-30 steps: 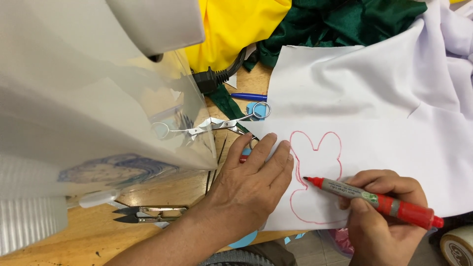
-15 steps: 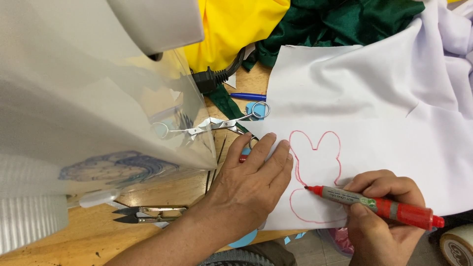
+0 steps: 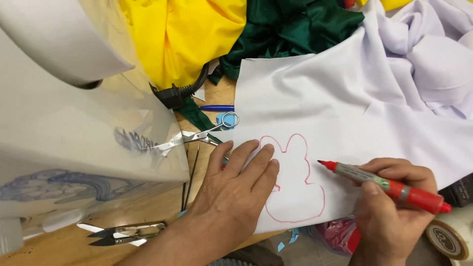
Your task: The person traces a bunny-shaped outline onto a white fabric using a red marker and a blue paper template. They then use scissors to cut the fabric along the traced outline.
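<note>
A sheet of white fabric (image 3: 345, 118) is spread over the worktop (image 3: 74, 246), its near edge overhanging the worktop's near side. A rabbit-shaped outline in red (image 3: 295, 182) has been drawn near the sheet's near left corner. The left hand (image 3: 236, 192) is laid flat on the cloth, fingers spread and released, pressing the left part of the outline down; nothing is grasped by it. The right hand (image 3: 389, 212) is clenched around a red marker (image 3: 389, 187), held like a pen, with the tip raised just to the right of the outline and seemingly clear of the cloth.

The fabric is judged thin, light and limp, likely to slide and wrinkle under a dragging tip, so it is best held by flat pressure close to the line rather than by pinching an edge. The marker is stiff and light and is best gripped along its barrel.

To the left, long-handled scissors (image 3: 197, 135) and thread snips (image 3: 120, 234) lie beside a white sewing machine (image 3: 64, 98). Yellow cloth (image 3: 182, 34) and green cloth (image 3: 295, 29) are heaped at the far side.
</note>
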